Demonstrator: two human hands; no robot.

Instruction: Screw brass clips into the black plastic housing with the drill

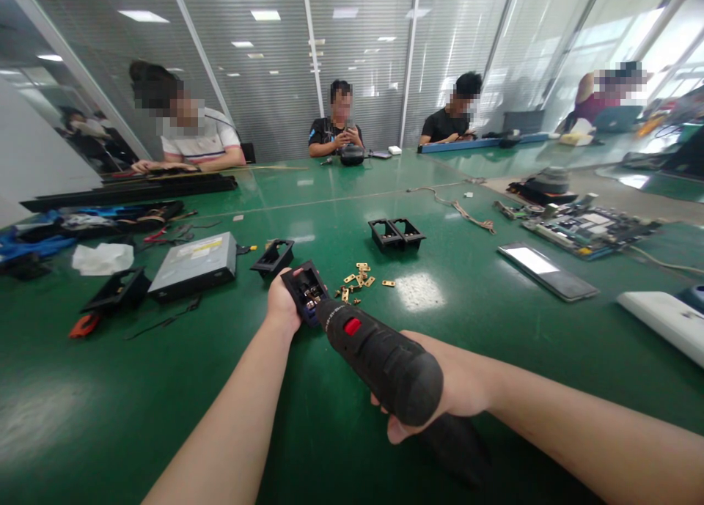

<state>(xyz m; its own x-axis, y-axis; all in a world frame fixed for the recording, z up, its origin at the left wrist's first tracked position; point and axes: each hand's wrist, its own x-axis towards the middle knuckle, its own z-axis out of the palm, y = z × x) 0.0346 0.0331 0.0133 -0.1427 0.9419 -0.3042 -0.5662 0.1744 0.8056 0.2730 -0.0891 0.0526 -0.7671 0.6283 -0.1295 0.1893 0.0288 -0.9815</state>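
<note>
A slatted glass wall backs the green table — bright windows at right.

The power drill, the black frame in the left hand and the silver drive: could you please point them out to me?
Power drill (380,355), head view: middle of its black body.
Black frame (303,282), head view: its recessed interior.
Silver drive (193,263), head view: its flat top.

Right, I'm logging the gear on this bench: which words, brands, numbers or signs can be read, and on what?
No text is readable.
Disc drive: label too small and blurred.
Drill: pale marks near the front, too blurred.
</note>
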